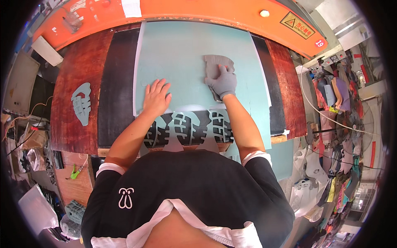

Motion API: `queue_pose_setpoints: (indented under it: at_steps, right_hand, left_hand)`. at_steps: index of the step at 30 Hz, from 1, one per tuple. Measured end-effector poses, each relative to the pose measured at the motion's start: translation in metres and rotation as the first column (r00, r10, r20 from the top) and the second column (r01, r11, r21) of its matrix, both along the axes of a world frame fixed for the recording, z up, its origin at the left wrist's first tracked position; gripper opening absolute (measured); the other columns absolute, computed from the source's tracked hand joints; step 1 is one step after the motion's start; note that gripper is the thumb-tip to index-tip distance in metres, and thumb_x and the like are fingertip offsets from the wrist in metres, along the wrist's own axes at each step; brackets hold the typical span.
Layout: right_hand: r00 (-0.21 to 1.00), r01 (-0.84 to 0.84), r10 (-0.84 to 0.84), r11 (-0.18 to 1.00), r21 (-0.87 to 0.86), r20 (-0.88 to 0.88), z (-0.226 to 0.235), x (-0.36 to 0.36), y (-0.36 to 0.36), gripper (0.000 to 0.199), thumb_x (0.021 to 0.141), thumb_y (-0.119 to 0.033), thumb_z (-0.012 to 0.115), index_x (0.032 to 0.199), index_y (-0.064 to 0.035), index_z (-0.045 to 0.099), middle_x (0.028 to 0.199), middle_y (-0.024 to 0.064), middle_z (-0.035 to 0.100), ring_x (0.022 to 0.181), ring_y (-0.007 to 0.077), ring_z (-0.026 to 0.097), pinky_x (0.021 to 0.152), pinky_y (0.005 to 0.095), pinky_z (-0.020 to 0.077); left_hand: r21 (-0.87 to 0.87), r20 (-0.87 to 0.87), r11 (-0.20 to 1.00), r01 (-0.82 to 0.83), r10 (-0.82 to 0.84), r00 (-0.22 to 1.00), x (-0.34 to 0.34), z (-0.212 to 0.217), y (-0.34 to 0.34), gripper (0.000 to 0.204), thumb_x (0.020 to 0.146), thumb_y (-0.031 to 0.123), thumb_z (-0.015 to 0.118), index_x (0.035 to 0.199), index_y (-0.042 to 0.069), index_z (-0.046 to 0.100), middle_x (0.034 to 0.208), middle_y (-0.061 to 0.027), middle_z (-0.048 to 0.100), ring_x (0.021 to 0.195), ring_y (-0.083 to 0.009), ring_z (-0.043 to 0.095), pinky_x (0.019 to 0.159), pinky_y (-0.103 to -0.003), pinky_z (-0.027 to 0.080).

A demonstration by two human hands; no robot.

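- Black shirt (186, 194) with white trim fills the six o'clock edge, nearest the lens.
- Grey die (218, 70), a flat shaped piece, lies on the pale blue sheet (182, 53) at about one o'clock from centre.
- Right hand (224, 82), gloved in grey, presses on the die's lower part, fingers flat, gripping nothing.
- Left hand (156, 97), bare, rests flat and spread on the sheet at eleven o'clock, fingers relaxed.
- Cut-outs (186, 126) along the sheet's six o'clock edge show black board through them: I judge one row cut, with most of the sheet above uncut.
- Loose grey piece (81, 103) sits on the brown table (74, 78) at nine o'clock, well apart.
- Orange machine beam (198, 12) arcs across twelve o'clock; on it a yellow triangular warning label (297, 25) and a small round red tag (319, 43) at two o'clock, and a white rectangular tag (131, 7) at twelve.
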State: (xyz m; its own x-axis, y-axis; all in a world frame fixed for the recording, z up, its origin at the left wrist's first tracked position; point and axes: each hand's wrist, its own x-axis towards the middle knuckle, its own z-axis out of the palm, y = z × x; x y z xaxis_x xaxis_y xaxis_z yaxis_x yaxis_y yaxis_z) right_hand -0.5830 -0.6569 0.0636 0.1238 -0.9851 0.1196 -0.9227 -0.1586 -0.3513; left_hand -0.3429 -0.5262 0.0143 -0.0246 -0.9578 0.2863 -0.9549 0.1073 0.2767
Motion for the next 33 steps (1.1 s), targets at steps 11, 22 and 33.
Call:
queue_pose_setpoints:
  at_steps: [11, 22, 33]
  right_hand:
    - [0.999, 0.006, -0.003, 0.997, 0.071, -0.043, 0.001, -0.001, -0.001, 0.080, 0.061, -0.053, 0.071, 0.124, -0.0088, 0.052, 0.134, 0.0162, 0.044, 0.110, 0.0393, 0.049, 0.092, 0.0411, 0.0435]
    - [0.992, 0.099, -0.076, 0.962, -0.255, 0.096, -0.020, -0.178, 0.082, 0.060, 0.077, -0.040, 0.068, 0.117, 0.0005, 0.051, 0.120, 0.0211, 0.053, 0.112, 0.0367, 0.049, 0.095, 0.0434, 0.0388]
    - [0.919, 0.393, -0.364, 0.836, -0.383, 0.149, -0.067, -0.232, 0.146, 0.034, 0.076, -0.029, 0.065, 0.096, -0.0012, 0.061, 0.097, 0.0141, 0.062, 0.089, 0.0330, 0.059, 0.076, 0.0431, 0.0471]
  left_hand:
    - [-0.022, -0.019, 1.000, 0.002, -0.002, 1.000, -0.001, 0.000, 0.000, 0.041, 0.085, 0.022, 0.058, 0.123, 0.009, 0.052, 0.136, -0.0085, 0.044, 0.129, -0.0294, 0.036, 0.105, -0.051, 0.026]
    - [-0.128, -0.299, 0.981, -0.146, 0.102, 0.949, 0.053, 0.016, 0.128, 0.038, 0.080, 0.014, 0.062, 0.115, 0.002, 0.054, 0.127, -0.0158, 0.050, 0.118, -0.0350, 0.045, 0.099, -0.044, 0.035]
    - [-0.256, -0.264, 0.942, -0.216, 0.147, 0.953, 0.049, -0.008, 0.193, 0.024, 0.084, 0.007, 0.059, 0.062, 0.001, 0.050, 0.059, -0.0136, 0.049, 0.055, -0.0316, 0.050, 0.052, -0.041, 0.039]
